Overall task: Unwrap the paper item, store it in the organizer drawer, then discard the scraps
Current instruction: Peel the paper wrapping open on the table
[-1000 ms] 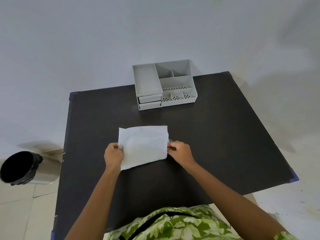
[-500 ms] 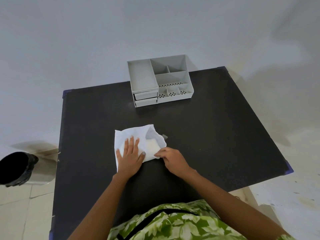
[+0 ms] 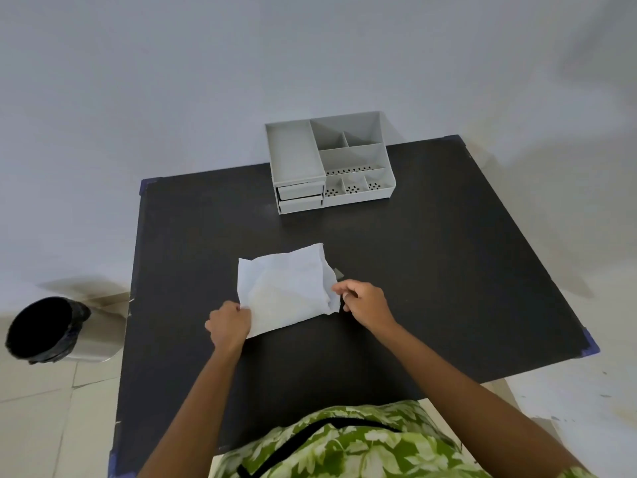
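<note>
Unwrapping barely started: left hand (image 3: 228, 325) pinches paper wrap (image 3: 286, 288) corner, right hand (image 3: 362, 302) pinches opposite edge. Organizer drawers (image 3: 300, 196) beyond hands shut; storing, binning left.

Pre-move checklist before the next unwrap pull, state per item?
1. Left hand grip on the wrapper's near-left corner: ok, pinched.
2. Right hand grip on the wrapper's right edge: ok, fingers on it.
3. Wrapper open enough to lift out the contents: not ok, still mostly folded over.
4. Item inside identified: cannot tell, only a faint shape under the paper.
5. Organizer drawers ready to receive: not ok, both look closed.
6. Bin for scraps in place: ok, on the floor left of the table, mouth unobstructed.
</note>
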